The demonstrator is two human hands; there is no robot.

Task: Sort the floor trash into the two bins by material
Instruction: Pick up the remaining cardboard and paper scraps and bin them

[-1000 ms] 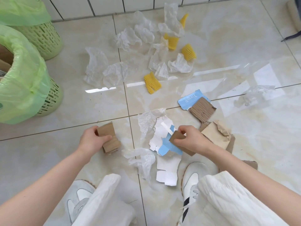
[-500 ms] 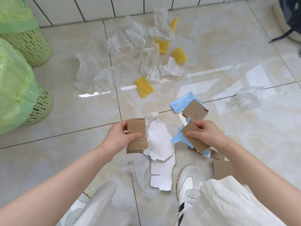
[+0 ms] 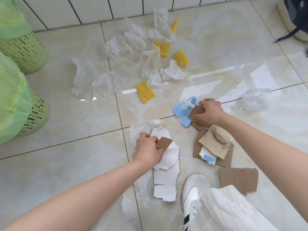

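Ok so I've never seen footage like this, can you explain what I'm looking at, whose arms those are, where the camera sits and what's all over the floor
There is no machine here. A person wears a camera on their head, looking down at their own two bare arms, so this single view is roughly what they see. They are crouched on a tiled floor; a white shoe shows at the bottom.

The left hand grips a brown cardboard scrap above torn white paper. The right hand holds another cardboard piece beside blue card.

Scattered further off are crumpled clear plastic wrap and yellow foam netting. Two green bins with bag liners stand at the left.
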